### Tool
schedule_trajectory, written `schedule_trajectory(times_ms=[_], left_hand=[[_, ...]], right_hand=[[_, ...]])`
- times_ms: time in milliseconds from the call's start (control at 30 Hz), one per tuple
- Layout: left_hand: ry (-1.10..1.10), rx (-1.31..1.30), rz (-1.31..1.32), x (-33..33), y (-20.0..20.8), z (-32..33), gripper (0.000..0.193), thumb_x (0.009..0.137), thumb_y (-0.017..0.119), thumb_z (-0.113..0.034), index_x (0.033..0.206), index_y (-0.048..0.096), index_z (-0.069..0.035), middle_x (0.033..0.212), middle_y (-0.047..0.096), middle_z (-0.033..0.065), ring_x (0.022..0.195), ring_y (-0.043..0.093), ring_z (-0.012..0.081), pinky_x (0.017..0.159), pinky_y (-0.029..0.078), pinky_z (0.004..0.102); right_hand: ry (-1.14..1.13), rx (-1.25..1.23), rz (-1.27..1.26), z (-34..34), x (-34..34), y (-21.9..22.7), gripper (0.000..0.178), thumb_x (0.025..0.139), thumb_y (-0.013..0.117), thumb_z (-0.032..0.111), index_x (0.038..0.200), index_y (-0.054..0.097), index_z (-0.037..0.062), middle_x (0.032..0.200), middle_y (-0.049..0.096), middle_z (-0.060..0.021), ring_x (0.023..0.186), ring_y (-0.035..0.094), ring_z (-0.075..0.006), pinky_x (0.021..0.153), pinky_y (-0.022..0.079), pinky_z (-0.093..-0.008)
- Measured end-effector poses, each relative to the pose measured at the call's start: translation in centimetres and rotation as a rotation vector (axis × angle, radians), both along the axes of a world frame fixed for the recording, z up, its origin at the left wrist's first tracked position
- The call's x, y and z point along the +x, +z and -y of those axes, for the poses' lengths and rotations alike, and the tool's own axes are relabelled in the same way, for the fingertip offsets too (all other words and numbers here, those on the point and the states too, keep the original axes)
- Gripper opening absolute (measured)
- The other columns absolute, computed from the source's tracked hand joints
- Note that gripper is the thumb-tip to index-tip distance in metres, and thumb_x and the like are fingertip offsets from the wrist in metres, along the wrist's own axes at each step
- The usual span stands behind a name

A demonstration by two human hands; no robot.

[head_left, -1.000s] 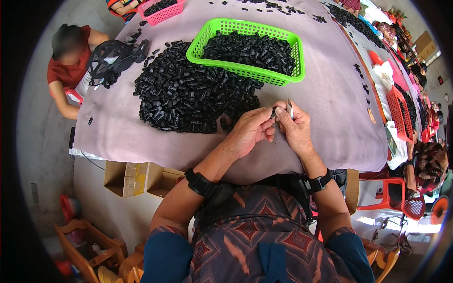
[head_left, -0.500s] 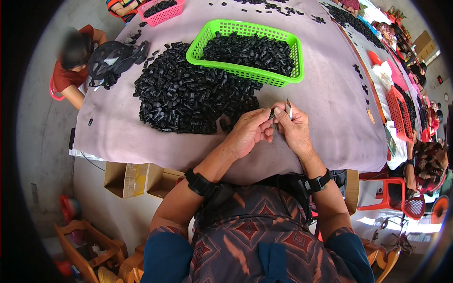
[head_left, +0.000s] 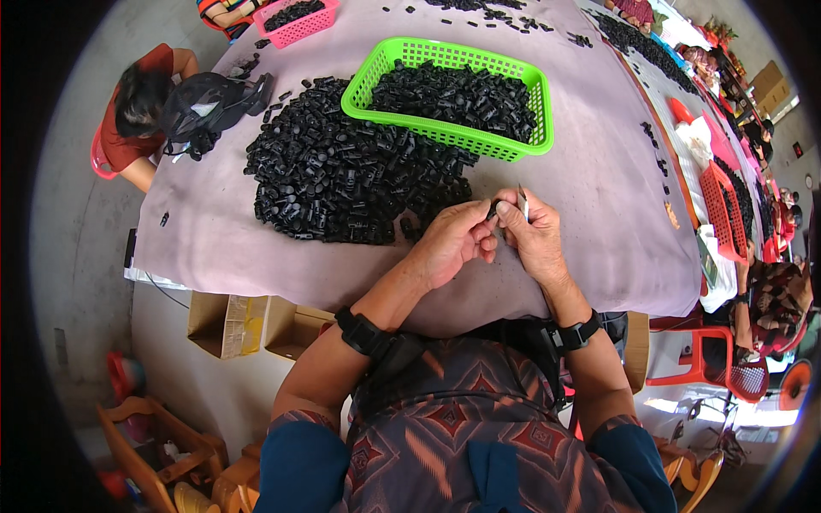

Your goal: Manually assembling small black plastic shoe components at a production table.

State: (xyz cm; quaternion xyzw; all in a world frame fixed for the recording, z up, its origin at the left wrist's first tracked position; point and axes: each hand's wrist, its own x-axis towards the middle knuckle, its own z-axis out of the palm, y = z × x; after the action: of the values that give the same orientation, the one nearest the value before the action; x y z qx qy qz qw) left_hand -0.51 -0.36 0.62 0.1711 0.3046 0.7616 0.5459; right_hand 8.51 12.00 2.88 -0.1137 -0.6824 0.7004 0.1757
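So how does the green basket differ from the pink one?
The green basket sits mid-table, fully in view, just beyond the loose pile; the pink basket lies at the far edge, partly cut off. Green looks larger here, and nearer both hands. Both are perforated plastic and hold small black parts.

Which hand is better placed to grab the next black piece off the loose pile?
Left, probably. The left hand sits beside the loose pile; the right hand holds a thin blade-like tool.
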Motion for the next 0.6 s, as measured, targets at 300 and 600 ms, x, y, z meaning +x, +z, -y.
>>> schedule_trajectory(times_ms=[300,600], left_hand=[[0.008,-0.013,-0.019,0.1,0.2,-0.1,0.021,0.093,0.046,-0.028,0.084,0.052,-0.01,0.067,0.04,-0.004,0.063,0.046,0.0111,0.059,0.042,0.0288],[0.033,-0.005,-0.002,0.1,0.0,-0.2,0.025,0.093,0.047,-0.031,0.08,0.05,-0.009,0.065,0.041,-0.0029,0.062,0.045,0.0119,0.058,0.042,0.0292]], right_hand=[[-0.001,0.08,-0.083,0.3,-0.1,0.2,0.009,0.087,0.057,0.01,0.09,0.057,0.0016,0.071,0.058,-0.0003,0.058,0.047,-0.0043,0.051,0.039,-0.0184],[-0.024,0.016,-0.071,0.4,-0.2,0.1,0.005,0.086,0.057,0.005,0.087,0.055,0.0006,0.07,0.058,-0.0009,0.06,0.05,-0.0047,0.052,0.043,-0.0193]])
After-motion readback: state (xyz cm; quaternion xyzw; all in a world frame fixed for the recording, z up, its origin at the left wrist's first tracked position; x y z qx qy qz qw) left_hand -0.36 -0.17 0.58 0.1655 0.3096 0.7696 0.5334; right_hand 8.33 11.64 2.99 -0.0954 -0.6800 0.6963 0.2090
